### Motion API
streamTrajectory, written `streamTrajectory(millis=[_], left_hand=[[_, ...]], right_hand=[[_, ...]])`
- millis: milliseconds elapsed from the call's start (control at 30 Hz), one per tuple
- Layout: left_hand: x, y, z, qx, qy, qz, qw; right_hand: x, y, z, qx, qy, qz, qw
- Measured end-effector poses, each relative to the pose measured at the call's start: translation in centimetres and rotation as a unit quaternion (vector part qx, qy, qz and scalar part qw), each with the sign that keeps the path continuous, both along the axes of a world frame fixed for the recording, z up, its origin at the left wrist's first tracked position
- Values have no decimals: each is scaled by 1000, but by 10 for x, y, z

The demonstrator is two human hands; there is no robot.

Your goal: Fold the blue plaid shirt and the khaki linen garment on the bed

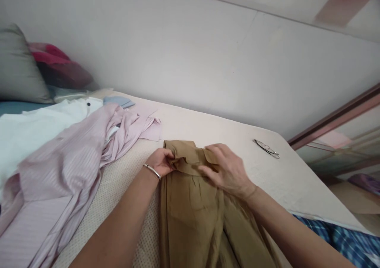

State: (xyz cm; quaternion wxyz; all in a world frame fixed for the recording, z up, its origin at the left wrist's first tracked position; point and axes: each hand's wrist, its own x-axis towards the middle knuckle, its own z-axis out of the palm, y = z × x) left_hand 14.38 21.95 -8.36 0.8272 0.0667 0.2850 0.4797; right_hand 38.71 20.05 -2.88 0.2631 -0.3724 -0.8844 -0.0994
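Note:
Brown trousers (190, 204) lie in front of me with the waistband at the far end and the legs running towards me. At the waistband's left corner, my left hand (162, 162) is closed on the cloth, thumb on top; a silver bangle circles that wrist. My right hand (230, 169) grips the right side of the waistband, its thumb and fingers either side of a folded flap. That hand is slightly blurred. The waistband is partly folded and gapes between the two hands.
A pink striped shirt (68, 161) and a white garment (44, 121) lie to the left. Behind them are a grey pillow (20, 66) and a red bundle (59, 62). Eyeglasses (266, 148) rest on the bed (237, 135) at right. Blue plaid cloth (341, 236) lies lower right. A wall (190, 54) borders the bed.

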Motion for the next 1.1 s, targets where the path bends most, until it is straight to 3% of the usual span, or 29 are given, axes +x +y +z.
streamTrajectory(millis=[133,267,367,433,467,533,633,700,800,900,1000,1100], left_hand=[[-8,-3,11,20,-7,-40,999],[-7,-4,18,4,5,-29,1000],[-2,-2,17,-12,80,7,997],[-1,-2,16,-23,133,19,991],[-2,-2,15,-30,150,15,988],[-4,-2,16,-38,163,3,986],[-8,-1,16,-29,166,26,985],[-8,1,15,-14,190,61,980],[-5,3,13,-1,277,95,956],[-4,2,14,-5,322,92,942],[-7,0,17,-6,265,58,962],[-10,-2,18,21,182,14,983]], right_hand=[[-43,9,-20,-56,-95,47,993],[-69,2,-35,-38,-171,45,984],[-68,-22,-33,-62,-183,102,976],[-52,-35,-26,-101,-149,101,978],[-39,-37,-23,-117,-115,62,984],[-5,-31,-16,-135,-28,-91,986],[48,-1,-16,-169,62,-344,922],[73,21,-23,-228,100,-395,884],[85,45,-41,-313,209,-354,856],[80,55,-53,-354,331,-295,824],[75,64,-56,-372,395,-254,801],[75,79,-52,-344,413,-247,807]])
